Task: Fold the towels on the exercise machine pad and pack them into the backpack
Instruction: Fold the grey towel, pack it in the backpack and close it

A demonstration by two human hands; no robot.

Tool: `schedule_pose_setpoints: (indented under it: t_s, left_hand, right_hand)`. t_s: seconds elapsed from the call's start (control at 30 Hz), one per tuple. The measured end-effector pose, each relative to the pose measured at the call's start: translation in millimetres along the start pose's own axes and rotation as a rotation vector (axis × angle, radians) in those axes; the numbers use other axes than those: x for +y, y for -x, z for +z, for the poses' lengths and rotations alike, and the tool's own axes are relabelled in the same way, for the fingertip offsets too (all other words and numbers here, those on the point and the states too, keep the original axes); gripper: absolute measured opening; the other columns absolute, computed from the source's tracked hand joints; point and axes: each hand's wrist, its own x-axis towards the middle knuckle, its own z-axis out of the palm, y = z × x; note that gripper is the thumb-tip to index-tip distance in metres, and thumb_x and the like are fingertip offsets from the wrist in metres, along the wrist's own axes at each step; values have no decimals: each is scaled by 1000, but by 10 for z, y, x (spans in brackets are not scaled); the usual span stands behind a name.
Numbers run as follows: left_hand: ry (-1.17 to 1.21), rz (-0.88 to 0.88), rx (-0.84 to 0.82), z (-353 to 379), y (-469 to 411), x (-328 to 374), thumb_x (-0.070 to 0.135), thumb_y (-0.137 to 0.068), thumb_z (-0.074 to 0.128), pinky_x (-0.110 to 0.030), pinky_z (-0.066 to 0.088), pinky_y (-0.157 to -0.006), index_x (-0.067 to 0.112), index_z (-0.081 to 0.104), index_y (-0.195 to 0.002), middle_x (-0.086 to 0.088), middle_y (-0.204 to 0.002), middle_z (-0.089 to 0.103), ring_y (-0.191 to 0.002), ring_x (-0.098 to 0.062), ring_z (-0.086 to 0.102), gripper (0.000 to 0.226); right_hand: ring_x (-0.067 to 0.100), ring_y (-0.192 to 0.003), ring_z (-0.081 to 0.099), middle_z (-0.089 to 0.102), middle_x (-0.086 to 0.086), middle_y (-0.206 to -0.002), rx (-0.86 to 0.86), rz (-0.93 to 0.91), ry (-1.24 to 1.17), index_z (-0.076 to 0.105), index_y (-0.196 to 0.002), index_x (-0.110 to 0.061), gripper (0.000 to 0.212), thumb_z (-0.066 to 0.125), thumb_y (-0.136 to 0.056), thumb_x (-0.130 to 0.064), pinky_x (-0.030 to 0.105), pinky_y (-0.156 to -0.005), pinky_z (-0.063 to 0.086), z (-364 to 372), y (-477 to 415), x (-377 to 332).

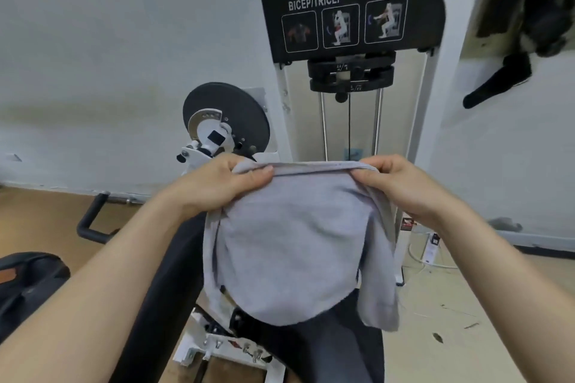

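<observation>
grey towel is held up over the black pad at six o'clock, its top edge pinched by the left hand at the ten o'clock corner and the right hand at two. folding looks barely begun; nothing is seen packed yet.

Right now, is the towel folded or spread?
Folded over: the towel hangs in two layers, pinched by left hand and right hand.
</observation>
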Motion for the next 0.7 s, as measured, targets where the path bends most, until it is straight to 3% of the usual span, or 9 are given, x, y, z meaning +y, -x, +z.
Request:
schedule_pose_setpoints:
  t_s: [0.1, 0.17, 0.23, 0.33, 0.4, 0.47, 0.57, 0.7]
  left_hand:
    - [157, 81, 166, -1, -90, 47, 36, -93, 57, -13, 44, -61, 21, 72, -71, 13, -67, 67, -63, 0, 60, 30]
    - [168, 144, 318, -22, -171, 25, 29, -96, 57, -10, 41, -56, 29, 69, -65, 19, -57, 61, -56, 4, 54, 34]
    - [197, 177, 465, -82, -220, 7, 27, -97, 57, -12, 41, -56, 28, 70, -65, 17, -56, 60, -54, 3, 52, 35]
    - [303, 186, 602, -248, -280, -91, 27, -98, 57, -33, 50, -76, 6, 70, -94, -9, -86, 70, -80, -13, 62, 25]
    - [298, 169, 620, -366, -294, -206, 27, -98, 56, -38, 51, -83, 5, 69, -101, -18, -101, 70, -90, -19, 63, 25]
    - [284, 131, 654, -518, -311, -330, 29, -98, 56, -33, 51, -76, 7, 69, -94, -16, -93, 70, -83, -16, 62, 26]
    - [251, 29, 782, -889, -331, -610, 33, -97, 56, -26, 41, -58, 4, 63, -79, -5, -73, 57, -65, -12, 51, 35]
    - [215, -99, 1002, -1542, -343, -1122, 41, -96, 55, -27, 26, -49, 11, 44, -65, -7, -64, 40, -57, -16, 39, 45]
  right_hand:
    - [8, -68, 60, 69, -4, -72, 192, -117, -31, 75, -74, -18, 23, 62, -93, -19, 22, -65, 46, 61, -67, 26]
    - [12, -67, 59, 68, 2, -72, 168, -114, -58, 73, -75, -11, 23, 66, -88, -29, 26, -65, 45, 61, -96, 53]
    - [14, -63, 62, 69, 5, -73, -5, -37, -83, 71, -79, -6, 34, 70, -79, -41, 24, -61, 48, -4, -102, 67]
    - [26, -84, 71, 74, 13, -98, -413, 173, -21, 68, -104, -6, 49, 84, -70, -37, 31, -67, 56, -116, -147, 73]
    - [24, -91, 72, 74, 6, -102, -565, 265, 241, 66, -108, -13, 37, 82, -76, -22, 30, -71, 57, -120, -250, 87]
    - [17, -90, 72, 76, -3, -98, -633, 308, 561, 68, -104, -19, 22, 76, -83, -18, 29, -74, 58, -66, -448, 108]
    - [22, -90, 71, 75, 4, -98, -625, 336, 853, 72, -96, -15, 15, 72, -84, -23, 36, -83, 57, 52, -891, 69]
    - [16, -65, 66, 71, 1, -70, -331, 169, 798, 67, -75, -10, 15, 68, -85, -21, 27, -60, 50, 469, -1651, -249]
